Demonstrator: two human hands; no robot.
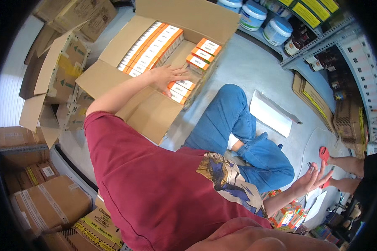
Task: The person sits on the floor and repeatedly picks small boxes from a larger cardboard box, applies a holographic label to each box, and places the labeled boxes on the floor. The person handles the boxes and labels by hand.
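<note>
My left hand (170,76) reaches into a large open cardboard carton (153,117), palm down with fingers spread. Its fingertips rest by a short stack of small orange-and-white boxes (181,93) at the carton's near corner. A long row of like boxes (155,48) fills the carton's left side, and a few more boxes (203,54) stand along its right wall; bare carton bottom shows between them. Off to the right, my right hand (311,179) is held up with fingers apart. Small dark bits show at its fingertips; what they are, I cannot make out.
Several orange-and-green small boxes (287,214) lie beneath my right forearm. A white sheet-like piece (271,113) lies beyond my crossed legs. Another person's feet in red slippers (324,154) are at the right. Shelves with tubs (276,31) and stacked cartons (52,205) surround me.
</note>
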